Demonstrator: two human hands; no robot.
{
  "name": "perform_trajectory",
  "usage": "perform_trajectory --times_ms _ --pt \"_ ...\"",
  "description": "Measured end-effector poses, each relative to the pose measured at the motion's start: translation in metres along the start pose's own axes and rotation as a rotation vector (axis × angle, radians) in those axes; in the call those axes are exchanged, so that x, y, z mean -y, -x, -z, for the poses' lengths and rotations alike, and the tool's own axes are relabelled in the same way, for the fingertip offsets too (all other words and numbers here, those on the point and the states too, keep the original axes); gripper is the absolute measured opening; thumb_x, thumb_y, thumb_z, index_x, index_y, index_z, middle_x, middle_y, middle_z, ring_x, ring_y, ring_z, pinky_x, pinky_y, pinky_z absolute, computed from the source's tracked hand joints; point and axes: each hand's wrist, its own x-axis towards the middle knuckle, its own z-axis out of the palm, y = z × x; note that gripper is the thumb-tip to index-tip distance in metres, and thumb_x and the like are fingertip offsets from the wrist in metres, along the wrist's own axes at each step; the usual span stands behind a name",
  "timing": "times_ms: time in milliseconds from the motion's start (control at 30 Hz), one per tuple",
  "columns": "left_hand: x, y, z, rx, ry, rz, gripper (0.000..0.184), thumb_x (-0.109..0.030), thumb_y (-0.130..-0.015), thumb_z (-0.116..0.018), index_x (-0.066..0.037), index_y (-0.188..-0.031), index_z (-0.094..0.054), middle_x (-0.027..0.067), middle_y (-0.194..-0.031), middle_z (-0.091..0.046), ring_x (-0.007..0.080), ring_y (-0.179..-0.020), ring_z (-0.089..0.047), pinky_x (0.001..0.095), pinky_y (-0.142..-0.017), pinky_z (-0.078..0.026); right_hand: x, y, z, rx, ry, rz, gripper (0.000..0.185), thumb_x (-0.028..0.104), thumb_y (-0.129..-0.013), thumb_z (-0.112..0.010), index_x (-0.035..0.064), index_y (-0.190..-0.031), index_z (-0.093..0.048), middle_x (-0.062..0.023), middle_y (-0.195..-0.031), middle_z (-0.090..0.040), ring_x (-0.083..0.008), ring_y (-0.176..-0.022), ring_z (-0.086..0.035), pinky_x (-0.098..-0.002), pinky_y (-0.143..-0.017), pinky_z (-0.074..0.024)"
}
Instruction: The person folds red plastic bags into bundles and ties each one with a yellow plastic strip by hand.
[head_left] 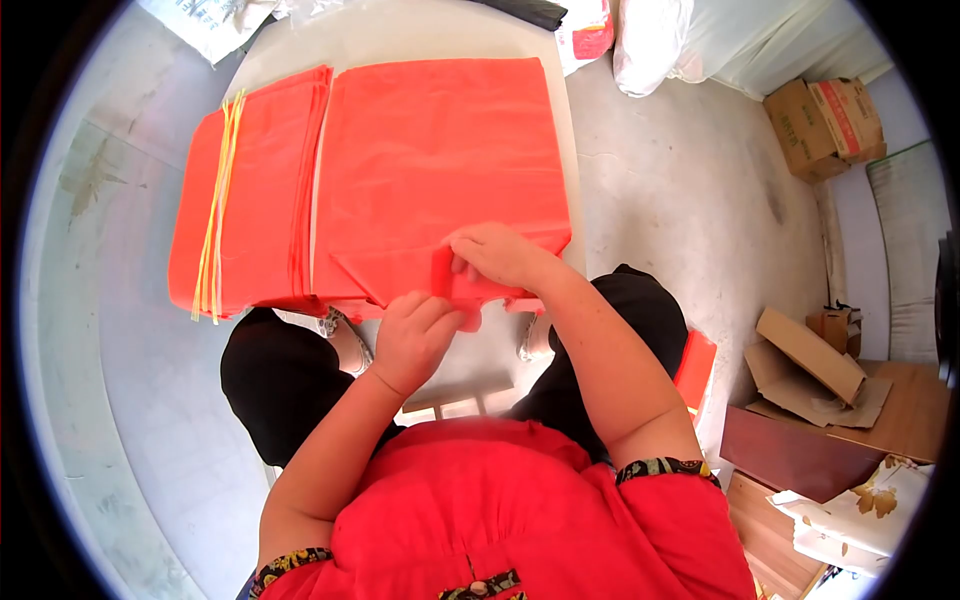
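A wide stack of thin red plastic sheets point(440, 150) lies on the table in front of me; I cannot tell whether they are bags. At its near edge, my left hand point(415, 335) is closed with its fingers pinching the turned-up edge of the top sheet. Slightly higher and to the right, my right hand point(500, 258) has its fingers curled round another part of the same edge. Between both hands the plastic is lifted and creased. To the left lies a second red stack point(265, 190), with a bundle of yellow strings point(215, 205) across it.
The pale table point(400, 35) has a rounded far end. Black-trousered knees flank its near side. At right on the floor are a cardboard box point(825, 125), an opened carton point(815, 370) and a brown wooden cabinet point(780, 450). White plastic bags point(652, 45) hang beyond the table.
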Motion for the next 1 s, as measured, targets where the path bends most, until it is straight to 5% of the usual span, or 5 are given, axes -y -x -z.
perform_trajectory --times_ms 200,500,800,1000 --pt "0.005 -0.021 -0.001 -0.079 -0.016 0.029 0.019 -0.007 -0.073 -0.068 -0.009 -0.092 -0.068 0.0043 -0.091 -0.065 0.0267 -0.092 -0.064 0.0415 -0.080 -0.051 0.003 0.003 -0.004 -0.037 0.143 0.072 0.036 0.015 -0.105 -0.050 -0.0002 -0.134 -0.066 -0.0118 -0.101 -0.074 -0.0207 -0.088 -0.068 -0.0349 -0.082 -0.0550" --pt "0.019 -0.026 -0.002 0.131 0.040 0.251 0.015 -0.002 -0.084 -0.071 -0.003 -0.098 -0.067 0.0133 -0.089 -0.066 0.0354 -0.086 -0.065 0.0459 -0.075 -0.050 0.002 0.007 -0.004 -0.036 0.064 0.027 0.036 0.012 -0.107 -0.046 0.0021 -0.137 -0.064 -0.0120 -0.108 -0.073 -0.0220 -0.089 -0.066 -0.0354 -0.083 -0.0541" --pt "0.020 -0.032 -0.005 0.096 0.101 0.385 0.011 -0.008 -0.086 -0.071 -0.005 -0.095 -0.066 0.0128 -0.085 -0.065 0.0356 -0.084 -0.065 0.0477 -0.072 -0.052 -0.004 0.013 0.000 -0.159 0.199 0.141 0.034 0.009 -0.105 -0.047 0.0002 -0.132 -0.066 -0.0187 -0.128 -0.070 -0.0336 -0.120 -0.065 -0.0415 -0.102 -0.0513" --pt "0.021 -0.040 -0.005 0.134 0.144 0.498 0.013 -0.008 -0.087 -0.071 -0.003 -0.098 -0.067 0.0132 -0.100 -0.069 0.0359 -0.090 -0.068 0.0451 -0.074 -0.054 0.004 0.022 0.002 -0.133 0.151 0.059 0.035 0.010 -0.105 -0.045 0.0006 -0.132 -0.065 -0.0178 -0.130 -0.069 -0.0335 -0.122 -0.064 -0.0413 -0.103 -0.0504"
